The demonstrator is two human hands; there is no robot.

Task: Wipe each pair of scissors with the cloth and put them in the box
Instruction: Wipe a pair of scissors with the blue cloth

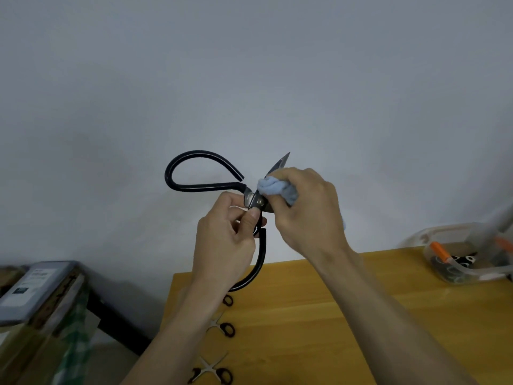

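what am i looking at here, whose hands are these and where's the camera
There is one picture, from a camera worn on a person's head, looking forward and down at their own two hands. The left hand pinches a big pair of black-handled scissors near the pivot, held up before a white wall. The right hand grips a light blue cloth against the blade. Below is a wooden table with small scissors along its left edge and a clear plastic box at the right.
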